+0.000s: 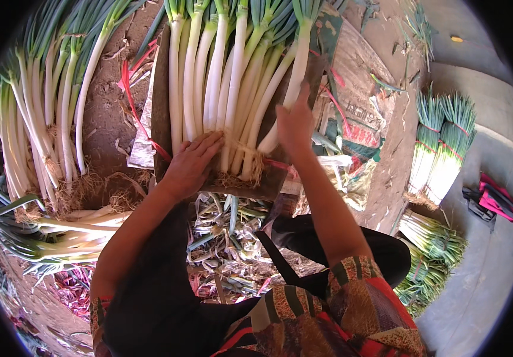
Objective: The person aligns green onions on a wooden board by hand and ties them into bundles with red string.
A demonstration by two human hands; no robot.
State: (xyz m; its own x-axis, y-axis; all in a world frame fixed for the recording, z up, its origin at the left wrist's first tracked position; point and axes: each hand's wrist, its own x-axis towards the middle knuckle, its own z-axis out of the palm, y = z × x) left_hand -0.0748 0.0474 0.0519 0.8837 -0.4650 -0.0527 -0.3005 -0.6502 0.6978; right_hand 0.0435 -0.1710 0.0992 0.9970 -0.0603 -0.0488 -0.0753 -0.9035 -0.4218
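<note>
A row of long green onions [213,89], white stalks toward me and green leaves away, lies side by side on a dark board [160,101]. My left hand [194,163] rests on the lower ends of the left stalks, fingers stretched out and lying flat. At the right edge of the row, my right hand [297,128] is closed round the white stalk of one green onion [300,65], which slants away from the others. Shaggy roots [247,172] show at the near end of the bunch, and my left hand hides part of the stalks there.
Loose green onions [60,119] lie in piles on the soil at left. Tied bundles [438,149] rest at right, beside a pink and black item [488,199]. Leaf scraps [230,220] cover the ground below the board. Red ribbon [128,89] trails beside it, and a printed sack [357,107] lies at right.
</note>
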